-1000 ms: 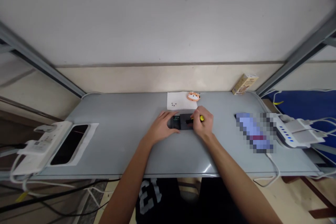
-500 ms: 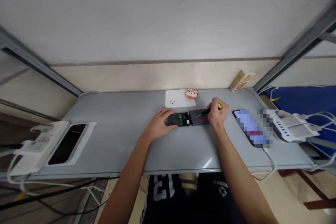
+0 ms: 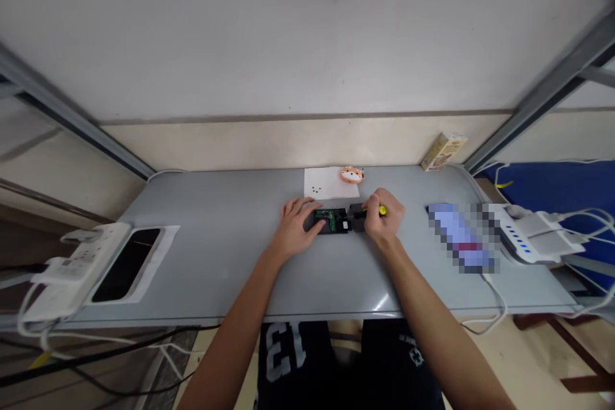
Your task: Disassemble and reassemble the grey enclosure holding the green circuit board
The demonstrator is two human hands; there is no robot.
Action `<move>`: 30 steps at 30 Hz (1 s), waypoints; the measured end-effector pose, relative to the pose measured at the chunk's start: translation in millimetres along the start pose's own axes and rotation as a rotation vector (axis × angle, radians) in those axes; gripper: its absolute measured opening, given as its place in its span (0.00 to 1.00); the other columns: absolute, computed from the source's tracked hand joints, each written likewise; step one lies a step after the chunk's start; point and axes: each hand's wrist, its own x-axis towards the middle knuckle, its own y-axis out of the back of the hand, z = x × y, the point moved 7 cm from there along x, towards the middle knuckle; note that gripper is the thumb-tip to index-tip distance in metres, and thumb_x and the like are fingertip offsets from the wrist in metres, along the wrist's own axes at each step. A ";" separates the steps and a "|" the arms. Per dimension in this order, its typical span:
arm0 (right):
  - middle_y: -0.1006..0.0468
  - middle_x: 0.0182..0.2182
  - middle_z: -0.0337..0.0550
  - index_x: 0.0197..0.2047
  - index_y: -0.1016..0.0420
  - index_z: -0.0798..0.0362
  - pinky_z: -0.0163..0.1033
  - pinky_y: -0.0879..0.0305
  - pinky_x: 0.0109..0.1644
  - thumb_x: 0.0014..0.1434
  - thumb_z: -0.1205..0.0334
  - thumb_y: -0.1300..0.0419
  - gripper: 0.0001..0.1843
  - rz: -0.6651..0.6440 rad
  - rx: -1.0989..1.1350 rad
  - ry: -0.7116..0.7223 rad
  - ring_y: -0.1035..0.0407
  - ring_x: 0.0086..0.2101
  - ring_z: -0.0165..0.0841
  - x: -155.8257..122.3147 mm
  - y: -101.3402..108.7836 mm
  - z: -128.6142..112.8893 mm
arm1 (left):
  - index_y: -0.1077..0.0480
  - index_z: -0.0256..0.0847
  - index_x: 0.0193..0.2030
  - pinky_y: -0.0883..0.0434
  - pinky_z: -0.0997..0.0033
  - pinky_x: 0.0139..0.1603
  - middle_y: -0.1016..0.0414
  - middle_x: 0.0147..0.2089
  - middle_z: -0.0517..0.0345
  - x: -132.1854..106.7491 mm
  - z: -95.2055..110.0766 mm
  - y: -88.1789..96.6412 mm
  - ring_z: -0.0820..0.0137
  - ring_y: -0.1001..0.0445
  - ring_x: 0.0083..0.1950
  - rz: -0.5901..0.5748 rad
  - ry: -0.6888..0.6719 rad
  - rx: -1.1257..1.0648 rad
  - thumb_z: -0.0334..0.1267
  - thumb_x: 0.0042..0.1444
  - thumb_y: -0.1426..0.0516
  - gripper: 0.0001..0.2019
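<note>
A flat black electronic device with an exposed green circuit board [image 3: 327, 216] lies on the grey desk. My left hand [image 3: 295, 230] holds its left end, with the thumb over the board and the index finger along the far edge. My right hand [image 3: 385, 216] is closed around a screwdriver with a yellow-and-black handle [image 3: 382, 210]. Its shaft points left toward the board's right end; whether the tip touches is too small to tell. Beneath the right hand, a dark grey casing [image 3: 357, 209] extends from the device, partly hidden.
Behind the device, several tiny black screws [image 3: 316, 189] and an orange-and-white animal-faced item [image 3: 352, 175] sit on white paper [image 3: 331, 180]. A phone [image 3: 125, 264] and power strip [image 3: 79, 269] stand left; a blurred phone [image 3: 459, 237], charger [image 3: 521, 237] and small box [image 3: 442, 151] are right.
My right hand has moved left with the screwdriver, from over the casing to the board's right end. My left thumb has shifted from the near edge onto the board.
</note>
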 end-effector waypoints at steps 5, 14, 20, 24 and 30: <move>0.35 0.21 0.39 0.22 0.33 0.50 0.42 0.46 0.31 0.72 0.59 0.52 0.25 0.072 0.070 -0.141 0.39 0.24 0.32 -1.5 2.6 5.2 | 0.28 0.50 0.60 0.39 0.49 0.66 0.30 0.65 0.52 -0.5 0.2 2.7 0.55 0.36 0.66 0.012 0.008 -0.014 0.45 0.67 0.42 0.16; 0.32 0.26 0.39 0.28 0.29 0.50 0.42 0.41 0.37 0.71 0.58 0.48 0.19 -0.168 0.105 -0.101 0.36 0.30 0.34 -8.5 -31.6 -7.2 | 0.29 0.46 0.56 0.38 0.50 0.63 0.27 0.61 0.52 2.3 -1.9 -4.6 0.56 0.33 0.63 -0.013 0.047 0.025 0.42 0.68 0.44 0.13; 0.33 0.27 0.39 0.28 0.30 0.50 0.42 0.41 0.38 0.71 0.59 0.48 0.18 -0.181 0.101 -0.101 0.36 0.31 0.34 -8.6 -33.8 -6.8 | 0.30 0.47 0.56 0.38 0.51 0.61 0.26 0.59 0.54 4.1 -2.5 -5.2 0.57 0.32 0.61 -0.002 0.069 0.024 0.42 0.68 0.45 0.12; 0.34 0.26 0.39 0.28 0.31 0.50 0.41 0.42 0.37 0.71 0.60 0.48 0.19 -0.184 0.107 -0.089 0.37 0.30 0.33 -7.9 -33.3 -6.9 | 0.29 0.46 0.51 0.37 0.51 0.60 0.26 0.57 0.54 4.5 -2.8 -6.3 0.57 0.32 0.60 -0.007 0.077 0.037 0.40 0.68 0.45 0.08; 0.34 0.27 0.39 0.28 0.30 0.50 0.41 0.42 0.37 0.71 0.61 0.47 0.18 -0.185 0.095 -0.085 0.37 0.31 0.33 -8.5 -32.7 -7.4 | 0.29 0.46 0.50 0.37 0.51 0.60 0.27 0.57 0.55 4.2 -3.7 -7.8 0.56 0.33 0.60 -0.020 0.080 0.044 0.37 0.67 0.45 0.07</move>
